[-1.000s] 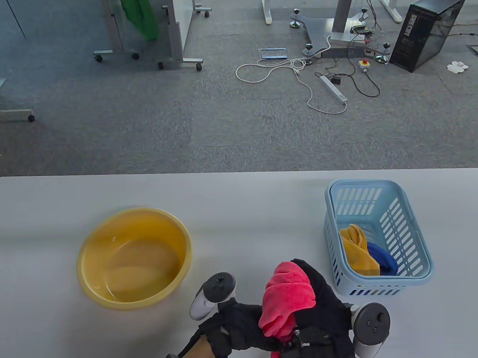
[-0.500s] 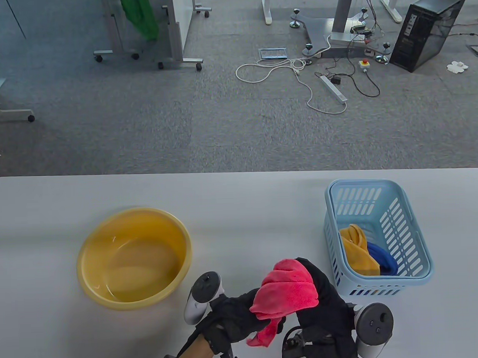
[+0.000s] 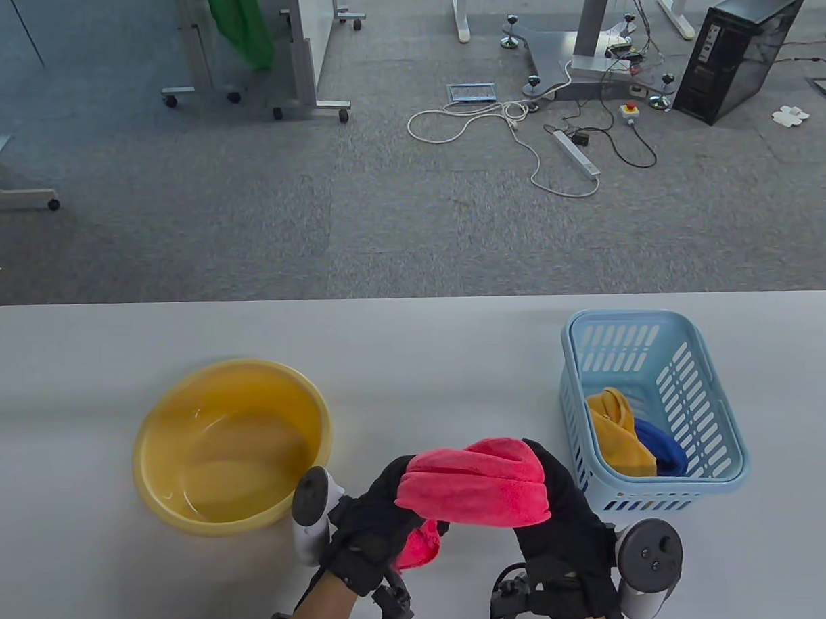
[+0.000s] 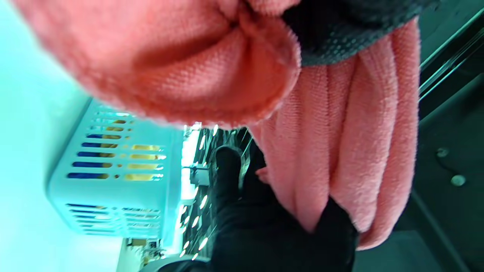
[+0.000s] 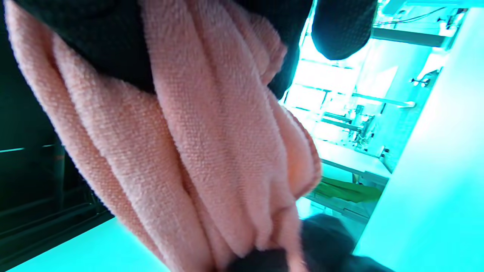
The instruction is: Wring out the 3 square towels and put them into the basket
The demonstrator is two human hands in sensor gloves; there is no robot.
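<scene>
Both gloved hands hold a bunched pink towel (image 3: 474,485) above the table's front edge, between the yellow basin (image 3: 231,446) and the light blue basket (image 3: 650,399). My left hand (image 3: 386,510) grips its left end, and a loose corner hangs below that hand. My right hand (image 3: 558,497) grips its right end. Up close, the pink towel (image 4: 340,143) fills the left wrist view, with the basket (image 4: 117,177) behind it. The right wrist view is mostly pink towel (image 5: 196,151) folds under black fingers. A yellow towel (image 3: 617,434) and a blue towel (image 3: 661,450) lie in the basket.
A little water stands in the yellow basin at the front left. The white table (image 3: 414,350) reaches its far edge behind both containers. Beyond it lie grey carpet, cables (image 3: 515,126) and a black computer case (image 3: 739,51).
The hands have drawn apart, the left one moving left and the towel stretching sideways from an upright bundle into a horizontal roll between them.
</scene>
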